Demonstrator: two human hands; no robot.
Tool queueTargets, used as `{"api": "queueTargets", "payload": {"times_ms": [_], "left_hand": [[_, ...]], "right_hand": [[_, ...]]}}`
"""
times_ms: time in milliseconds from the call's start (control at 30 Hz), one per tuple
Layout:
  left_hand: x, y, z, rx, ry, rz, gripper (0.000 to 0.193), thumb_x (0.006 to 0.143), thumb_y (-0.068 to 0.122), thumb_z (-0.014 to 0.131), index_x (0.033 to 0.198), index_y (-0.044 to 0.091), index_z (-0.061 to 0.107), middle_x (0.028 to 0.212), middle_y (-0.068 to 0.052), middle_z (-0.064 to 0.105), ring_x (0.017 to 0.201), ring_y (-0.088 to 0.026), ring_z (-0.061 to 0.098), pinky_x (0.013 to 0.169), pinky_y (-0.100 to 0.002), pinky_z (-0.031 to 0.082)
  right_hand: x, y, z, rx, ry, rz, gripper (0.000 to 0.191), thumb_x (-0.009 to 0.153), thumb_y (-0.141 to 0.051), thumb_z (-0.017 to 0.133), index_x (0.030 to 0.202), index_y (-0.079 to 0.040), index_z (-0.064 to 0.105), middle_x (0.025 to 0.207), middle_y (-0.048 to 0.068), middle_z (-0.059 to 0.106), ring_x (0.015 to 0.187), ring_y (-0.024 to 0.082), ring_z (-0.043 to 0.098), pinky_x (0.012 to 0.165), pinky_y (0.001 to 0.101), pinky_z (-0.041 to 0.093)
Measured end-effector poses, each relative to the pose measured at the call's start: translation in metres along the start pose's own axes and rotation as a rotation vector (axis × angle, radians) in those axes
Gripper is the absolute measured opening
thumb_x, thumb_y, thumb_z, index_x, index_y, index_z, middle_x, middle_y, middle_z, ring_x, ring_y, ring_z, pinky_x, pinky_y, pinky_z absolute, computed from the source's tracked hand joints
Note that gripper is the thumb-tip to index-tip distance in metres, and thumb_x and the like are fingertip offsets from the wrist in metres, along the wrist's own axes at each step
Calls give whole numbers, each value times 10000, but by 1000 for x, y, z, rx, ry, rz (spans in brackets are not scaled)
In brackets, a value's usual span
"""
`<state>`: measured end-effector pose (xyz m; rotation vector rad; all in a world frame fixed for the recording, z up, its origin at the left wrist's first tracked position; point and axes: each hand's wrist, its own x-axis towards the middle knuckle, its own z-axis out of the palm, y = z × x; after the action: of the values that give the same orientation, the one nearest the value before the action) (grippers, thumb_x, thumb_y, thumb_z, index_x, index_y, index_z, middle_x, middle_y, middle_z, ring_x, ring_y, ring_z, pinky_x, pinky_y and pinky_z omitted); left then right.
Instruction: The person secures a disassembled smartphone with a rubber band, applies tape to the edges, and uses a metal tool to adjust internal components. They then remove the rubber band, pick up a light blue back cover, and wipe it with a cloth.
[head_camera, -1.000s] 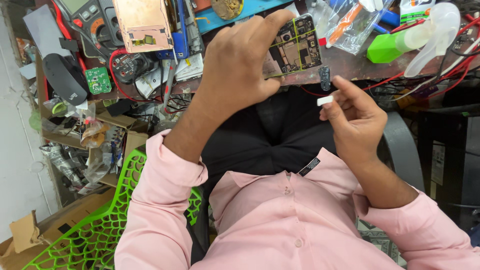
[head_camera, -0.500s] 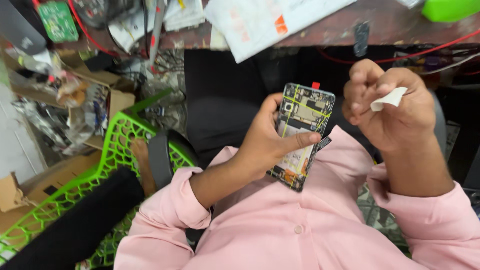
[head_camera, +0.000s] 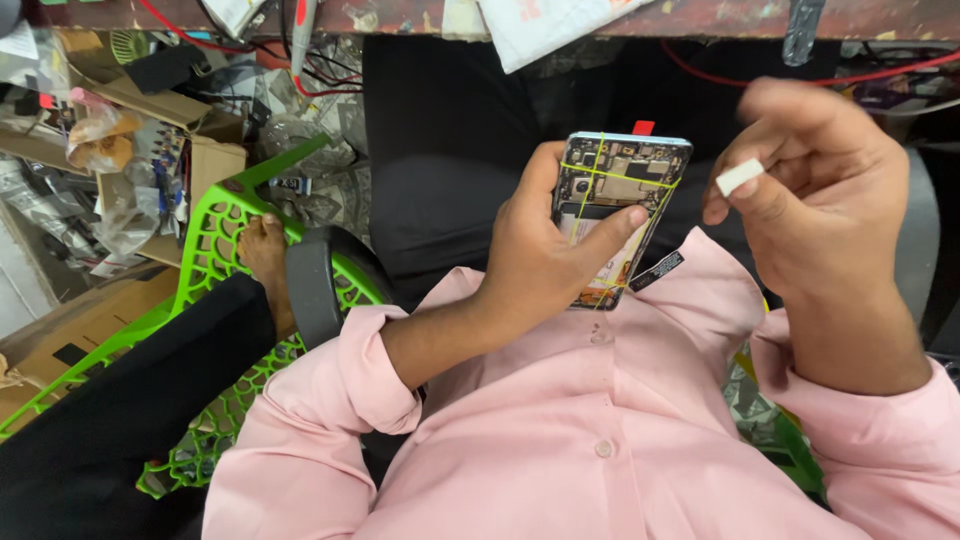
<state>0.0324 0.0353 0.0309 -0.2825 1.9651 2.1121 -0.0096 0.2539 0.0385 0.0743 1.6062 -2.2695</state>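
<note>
My left hand (head_camera: 545, 260) grips an opened phone (head_camera: 618, 190) with its back cover off, circuit board and battery showing, and thin yellow bands wrapped across it. The index finger lies over the battery. A red tab sticks up at the phone's top edge. To the right, my right hand (head_camera: 815, 190) pinches a small white piece (head_camera: 739, 177) between thumb and forefinger, a little apart from the phone. Both hands hover over my lap, above my pink shirt (head_camera: 580, 440).
The workbench edge (head_camera: 700, 20) runs along the top, with papers and red wires hanging off it. A green plastic lattice chair (head_camera: 215, 250) stands at left, with someone's bare foot and black trouser leg on it. Cardboard boxes (head_camera: 80, 320) and clutter lie on the floor at left.
The view has dropped from the bench top to my lap. My left hand brought the phone down toward my chest, and my right hand with the white piece came closer.
</note>
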Motion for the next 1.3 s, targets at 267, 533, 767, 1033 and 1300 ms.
{"api": "queueTargets", "payload": {"times_ms": [267,533,767,1033,1300], "left_hand": [[-2,7,-3,21,-54,-31,282,1010,240,720,1143,45,566,903,-39,762,815,-64,737,717,-249,597],[0,-4,-4,-45,-41,-67,268,1056,305,656,1045,48,580,868,-37,750,790,-53,706,681,-247,581],[2,-8,-5,-190,-59,-103,254,1062,292,632,1041,43,587,886,-35,746,800,-51,708,687,-248,592],[4,-10,-5,-197,-54,-112,250,1072,287,640,1039,42,607,878,-32,743,801,-40,691,681,-239,584],[2,-9,-2,-90,-31,-57,232,1082,281,652,1074,56,599,816,-27,757,728,-25,712,658,-231,586]], "right_hand": [[-9,3,4,-116,-54,-37,126,1004,26,746,1118,43,696,1118,137,635,887,156,695,823,257,614],[-9,1,9,-58,-69,-18,122,1051,-2,699,1165,18,661,1148,172,664,921,183,729,839,315,655],[-11,3,6,-137,-63,-35,76,1070,20,707,1129,52,672,1120,169,665,909,197,726,843,330,657],[-12,5,5,-226,-18,-63,75,1095,38,687,1169,48,680,1058,126,648,882,192,729,822,320,660],[-18,-1,15,-340,62,12,241,1030,49,686,1268,32,652,1004,108,629,826,135,682,759,268,642]]}}
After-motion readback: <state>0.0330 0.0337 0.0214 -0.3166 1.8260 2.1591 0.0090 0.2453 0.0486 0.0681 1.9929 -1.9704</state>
